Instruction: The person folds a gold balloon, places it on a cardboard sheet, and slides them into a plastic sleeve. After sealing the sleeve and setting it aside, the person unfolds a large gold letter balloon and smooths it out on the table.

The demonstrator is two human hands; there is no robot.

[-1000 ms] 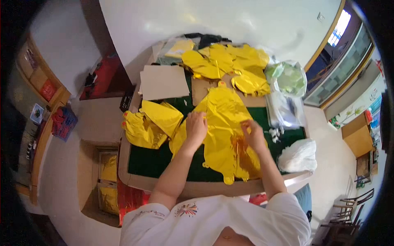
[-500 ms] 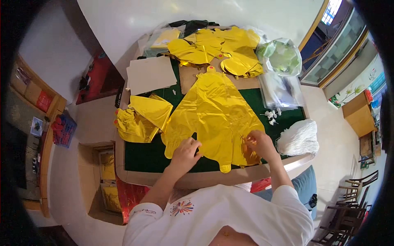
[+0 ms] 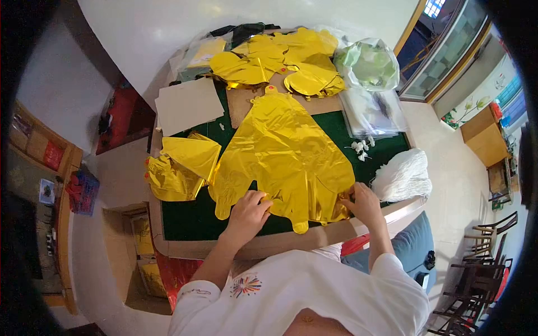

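Note:
A large gold foil piece (image 3: 291, 151) with a small red spot at its top lies spread over the dark green table mat (image 3: 188, 218). My left hand (image 3: 249, 211) pinches the foil's lower edge, left of its bottom tab. At the lower right corner, my right hand (image 3: 361, 203) has its fingers closed on the same foil, which is crumpled there. A folded gold foil piece (image 3: 185, 167) rests to the left, close beside the large one.
Gold foil pieces (image 3: 297, 53) are heaped at the back, beside a grey card (image 3: 189, 105). On the right are a clear plastic bag (image 3: 369, 64), plastic sleeves (image 3: 374, 113), small white parts (image 3: 360, 148) and white string (image 3: 402, 175). An open carton (image 3: 120, 257) stands lower left.
The view has shifted, so the table sits slightly further left. My left hand has closed on the lower edge of the foil, and my right fingers have closed on its right corner.

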